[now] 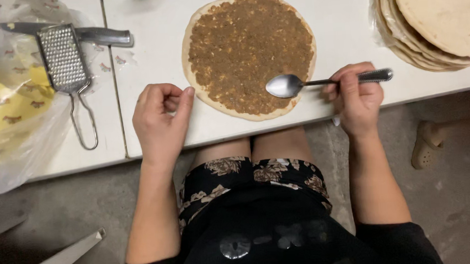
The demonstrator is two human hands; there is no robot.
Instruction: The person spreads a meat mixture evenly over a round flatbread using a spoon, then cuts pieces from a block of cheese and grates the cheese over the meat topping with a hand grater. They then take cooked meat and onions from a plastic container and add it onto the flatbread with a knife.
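Observation:
A round flatbread (249,55) covered with a brown minced topping lies on the white table (343,27) in front of me. My right hand (357,98) grips a metal spoon (319,81) by its handle, and the bowl hovers over the flatbread's lower right edge. My left hand (160,120) rests at the table's near edge, fingers curled, thumb tip touching the flatbread's left rim. It holds nothing that I can see.
A stack of plain flatbreads (434,16) in clear plastic sits at the far right. On the left, a small metal grater (65,63) and a knife (85,32) lie on a plastic bag (11,113). A sandal (426,145) lies on the concrete floor.

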